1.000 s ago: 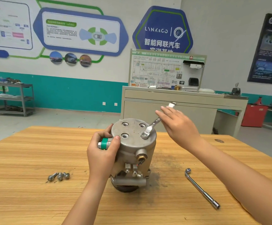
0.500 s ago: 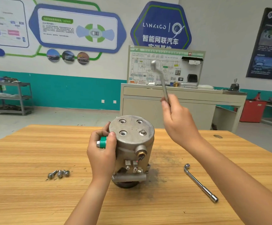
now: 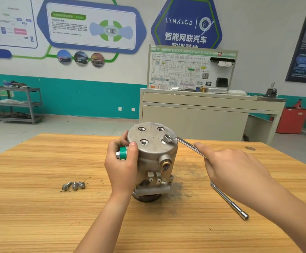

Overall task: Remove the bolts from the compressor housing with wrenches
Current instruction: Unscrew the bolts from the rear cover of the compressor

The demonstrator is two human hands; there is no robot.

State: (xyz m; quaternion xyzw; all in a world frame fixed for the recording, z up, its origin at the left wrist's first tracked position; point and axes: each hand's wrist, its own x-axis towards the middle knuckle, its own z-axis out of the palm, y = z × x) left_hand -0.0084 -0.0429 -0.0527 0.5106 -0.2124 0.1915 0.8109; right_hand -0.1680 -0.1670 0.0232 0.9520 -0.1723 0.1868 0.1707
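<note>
While the left hand (image 3: 121,167) wraps around the side of the grey, drum-shaped metal compressor housing (image 3: 152,152), I see the housing standing upright on its dark round base near the middle of the pale wooden table (image 3: 39,207). The thumb lies against the rim of the flat top, and the fingers curl around a short green-banded metal port (image 3: 122,153) that sticks out from the housing's side.

On the top face are three round recessed holes (image 3: 143,142). At the fourth spot, nearest the right, the ring end of a slim silver offset wrench (image 3: 183,142) sits over the bolt; the bolt itself is hidden under the ring. The right hand (image 3: 234,170) grips the wrench's far end, its fingers closed on the handle and the index finger stretched along the shaft toward the housing.

Three loose silver bolts (image 3: 73,185) lie side by side on the table, left of the housing and apart from it. A long silver L-shaped socket wrench (image 3: 229,199) lies on the table to the right, partly under the right hand.
</note>
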